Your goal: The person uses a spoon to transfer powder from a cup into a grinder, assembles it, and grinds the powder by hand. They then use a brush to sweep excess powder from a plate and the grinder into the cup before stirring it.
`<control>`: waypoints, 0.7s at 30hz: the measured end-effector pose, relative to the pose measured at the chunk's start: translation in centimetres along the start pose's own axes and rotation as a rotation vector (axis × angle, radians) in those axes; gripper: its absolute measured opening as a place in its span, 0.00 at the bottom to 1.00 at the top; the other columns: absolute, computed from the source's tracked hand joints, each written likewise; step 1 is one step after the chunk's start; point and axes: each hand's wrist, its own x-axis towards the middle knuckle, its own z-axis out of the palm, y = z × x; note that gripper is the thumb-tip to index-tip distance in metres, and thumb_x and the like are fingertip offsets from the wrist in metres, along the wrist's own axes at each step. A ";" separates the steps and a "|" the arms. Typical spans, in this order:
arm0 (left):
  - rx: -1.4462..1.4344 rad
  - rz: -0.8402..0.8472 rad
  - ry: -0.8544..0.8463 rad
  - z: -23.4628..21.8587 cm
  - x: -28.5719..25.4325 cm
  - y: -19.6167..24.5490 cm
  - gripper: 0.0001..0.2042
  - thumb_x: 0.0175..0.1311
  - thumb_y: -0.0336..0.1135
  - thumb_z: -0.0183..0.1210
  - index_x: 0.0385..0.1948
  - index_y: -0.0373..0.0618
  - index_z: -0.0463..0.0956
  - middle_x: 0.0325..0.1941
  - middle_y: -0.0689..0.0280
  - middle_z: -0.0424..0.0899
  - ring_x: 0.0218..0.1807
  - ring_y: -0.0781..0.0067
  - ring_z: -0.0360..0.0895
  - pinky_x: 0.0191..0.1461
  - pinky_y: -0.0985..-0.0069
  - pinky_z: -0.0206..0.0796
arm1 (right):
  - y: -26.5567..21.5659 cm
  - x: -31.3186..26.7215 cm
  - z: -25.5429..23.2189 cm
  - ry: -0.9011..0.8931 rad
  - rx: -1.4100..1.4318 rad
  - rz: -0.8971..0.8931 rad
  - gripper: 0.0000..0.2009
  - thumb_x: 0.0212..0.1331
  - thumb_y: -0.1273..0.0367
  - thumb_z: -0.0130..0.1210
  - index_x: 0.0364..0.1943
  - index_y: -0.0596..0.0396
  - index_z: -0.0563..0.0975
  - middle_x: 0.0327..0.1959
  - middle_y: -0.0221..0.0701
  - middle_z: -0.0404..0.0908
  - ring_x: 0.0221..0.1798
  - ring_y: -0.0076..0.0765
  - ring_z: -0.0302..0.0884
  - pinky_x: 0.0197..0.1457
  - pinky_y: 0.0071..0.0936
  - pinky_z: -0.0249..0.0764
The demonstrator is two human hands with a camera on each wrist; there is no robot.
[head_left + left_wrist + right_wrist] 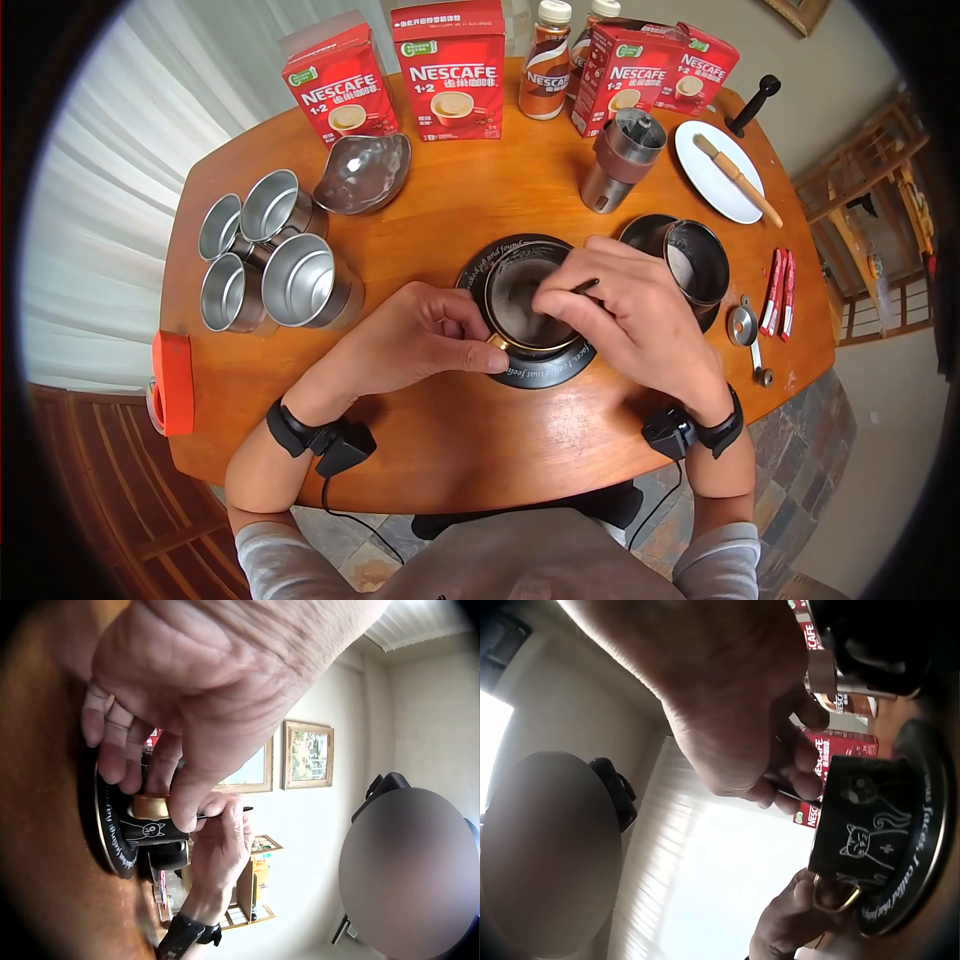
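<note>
A black cup (508, 300) with white cat drawings and a gold handle (150, 807) stands on a black saucer (545, 376) with white lettering. Inside it is a pale, greyish content. My left hand (435, 335) pinches the gold handle between thumb and fingers at the cup's left side. Over the rim, my right hand (640, 310) grips a thin dark stirring stick or spoon (586, 286); its lower end reaches down into the cup, hidden by the fingers in the head view. The right wrist view shows its shaft (799, 796) right at the rim.
A second black cup (697, 265) stands close right, beside red sachets (778, 295) and a measuring spoon (743, 327). Behind are a grinder (622, 165), a white plate (700, 172) with a brush, Nescafe boxes (450, 75) and bottles. Metal cups (305, 285) and a dark bowl (364, 175) stand left.
</note>
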 end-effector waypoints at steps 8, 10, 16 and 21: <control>-0.008 0.024 0.003 0.0 0.0 -0.1 0.11 0.62 0.38 0.78 0.31 0.40 0.88 0.30 0.75 0.81 0.32 0.88 0.71 0.34 0.79 0.61 | -0.2 0.1 -0.6 0.026 -0.062 0.024 0.04 0.64 0.72 0.64 0.35 0.59 0.84 0.34 0.35 0.85 0.36 0.46 0.81 0.40 0.39 0.78; 0.005 0.005 0.010 0.0 0.0 0.0 0.11 0.62 0.38 0.78 0.31 0.40 0.88 0.30 0.75 0.81 0.32 0.88 0.71 0.34 0.80 0.61 | 0.2 0.1 0.1 0.088 -0.085 -0.042 0.04 0.65 0.72 0.65 0.35 0.59 0.85 0.31 0.35 0.85 0.34 0.46 0.80 0.38 0.37 0.77; 0.053 -0.023 0.034 0.0 0.0 0.2 0.11 0.60 0.39 0.79 0.30 0.42 0.88 0.27 0.78 0.79 0.29 0.89 0.69 0.32 0.81 0.58 | 0.6 0.1 -0.2 0.157 -0.114 0.035 0.05 0.65 0.71 0.65 0.35 0.58 0.85 0.31 0.34 0.85 0.33 0.45 0.80 0.38 0.37 0.77; 0.056 -0.028 0.025 0.0 0.1 0.1 0.11 0.60 0.39 0.79 0.30 0.43 0.87 0.25 0.80 0.78 0.28 0.91 0.67 0.31 0.82 0.56 | 1.0 -0.2 0.9 0.033 0.004 -0.037 0.05 0.66 0.72 0.65 0.38 0.60 0.86 0.35 0.33 0.87 0.37 0.39 0.79 0.43 0.34 0.75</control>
